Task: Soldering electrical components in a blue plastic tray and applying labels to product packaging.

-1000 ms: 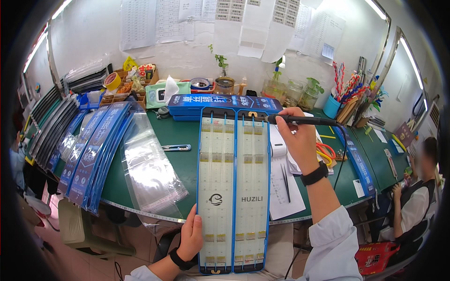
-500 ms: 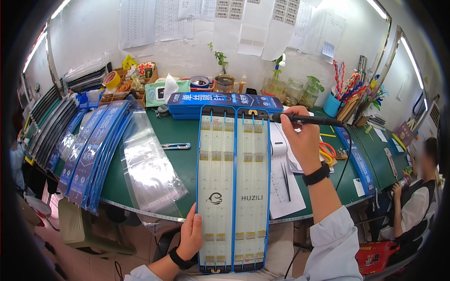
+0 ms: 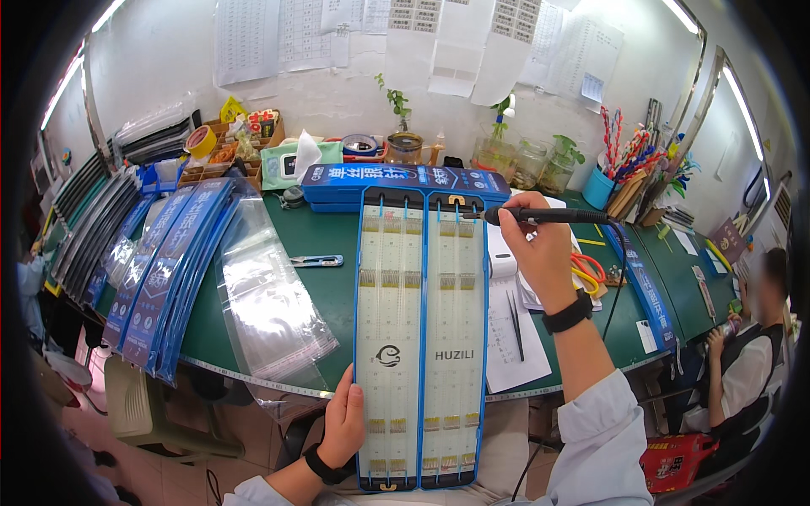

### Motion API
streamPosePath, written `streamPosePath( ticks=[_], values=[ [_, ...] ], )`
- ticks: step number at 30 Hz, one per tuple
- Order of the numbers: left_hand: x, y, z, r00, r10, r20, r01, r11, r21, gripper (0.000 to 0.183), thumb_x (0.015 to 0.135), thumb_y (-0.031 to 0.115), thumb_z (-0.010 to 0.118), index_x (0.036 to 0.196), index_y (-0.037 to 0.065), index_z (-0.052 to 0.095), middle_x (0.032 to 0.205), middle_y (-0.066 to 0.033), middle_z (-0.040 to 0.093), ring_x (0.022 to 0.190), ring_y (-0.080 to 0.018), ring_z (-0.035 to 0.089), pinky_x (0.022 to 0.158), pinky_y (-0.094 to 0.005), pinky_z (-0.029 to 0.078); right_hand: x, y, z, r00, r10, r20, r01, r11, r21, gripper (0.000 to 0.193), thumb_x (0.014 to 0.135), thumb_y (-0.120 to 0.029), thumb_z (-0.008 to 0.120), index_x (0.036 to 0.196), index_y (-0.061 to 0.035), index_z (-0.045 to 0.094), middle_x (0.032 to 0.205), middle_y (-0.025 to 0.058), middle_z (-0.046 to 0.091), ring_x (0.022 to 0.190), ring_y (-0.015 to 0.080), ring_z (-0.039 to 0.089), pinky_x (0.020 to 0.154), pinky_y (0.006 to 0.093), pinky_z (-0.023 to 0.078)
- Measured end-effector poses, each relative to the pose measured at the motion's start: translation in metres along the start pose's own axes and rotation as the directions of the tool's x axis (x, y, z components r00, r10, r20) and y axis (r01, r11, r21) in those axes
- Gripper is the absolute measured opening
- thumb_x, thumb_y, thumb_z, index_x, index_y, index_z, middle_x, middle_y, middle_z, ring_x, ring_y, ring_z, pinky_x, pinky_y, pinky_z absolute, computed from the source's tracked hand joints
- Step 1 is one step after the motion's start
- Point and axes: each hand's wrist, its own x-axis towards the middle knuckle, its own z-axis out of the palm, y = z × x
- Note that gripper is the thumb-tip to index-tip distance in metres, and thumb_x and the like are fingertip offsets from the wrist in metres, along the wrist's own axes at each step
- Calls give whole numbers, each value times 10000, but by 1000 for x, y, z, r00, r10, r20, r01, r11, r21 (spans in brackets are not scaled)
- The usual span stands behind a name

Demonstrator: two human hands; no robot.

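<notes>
A long, flat fishing-rig case (image 3: 389, 320) with a blue frame and two clear-covered halves stands tilted before me, its lower end near my lap. Rows of fine, yellowish-tipped pieces show under the covers. My left hand (image 3: 344, 419) grips the lower left edge, thumb along the side and the other fingers mostly hidden. My right hand (image 3: 537, 251) pinches a black corded pen-shaped tool (image 3: 540, 216), which looks like a soldering iron. Its thin metal tip lies over the upper end of the right half, beside the black end piece; whether it touches I cannot tell.
Behind the case lies a stack of blue boxes (image 3: 405, 179). Packaged blue cases (image 3: 173, 270) and clear plastic sleeves (image 3: 274, 308) lie left, near thread snips (image 3: 317, 261). Tweezers (image 3: 515, 326) rest on paper at right. The tool's cord hangs right; another person (image 3: 747, 358) sits far right.
My right hand has moved slightly left, carrying the tool's tip from the case's right edge in over its right half. My left hand and the case have stayed almost still.
</notes>
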Motion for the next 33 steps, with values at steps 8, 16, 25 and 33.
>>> streamPosePath(
  ticks=[8,16,25,33],
  values=[
    [0,0,0,1000,-13,-15,13,1000,23,477,989,238,320,1358,-63,285,1231,-147,502,1097,-162,488,929,-265,378,1,2,1,1000,14,-2,-14,1000,-19,147,819,-161,620,875,-34,571,647,45,585,552,104,541,533,240,430],
    [0,0,1,999,-27,-17,27,1000,10,480,990,240,319,1359,-66,281,1236,-146,496,1103,-161,481,934,-264,373,2,2,3,1000,-16,-3,16,1000,9,152,834,-165,613,907,-37,572,740,49,603,608,105,552,568,234,444],
    [0,-2,-1,999,-37,-19,37,999,17,481,989,236,321,1355,-72,281,1241,-153,489,1110,-169,475,942,-267,364,1,4,0,1000,6,11,-5,1000,-23,158,824,-165,620,902,-37,571,665,44,586,557,109,536,535,241,426],
    [0,-5,-1,1000,-4,-18,4,1000,10,481,988,236,323,1352,-76,287,1247,-159,484,1122,-176,470,948,-272,361,1,2,1,1000,-3,-6,3,1000,-16,160,822,-165,621,903,-38,568,688,55,603,564,112,553,542,242,435]
  ],
)
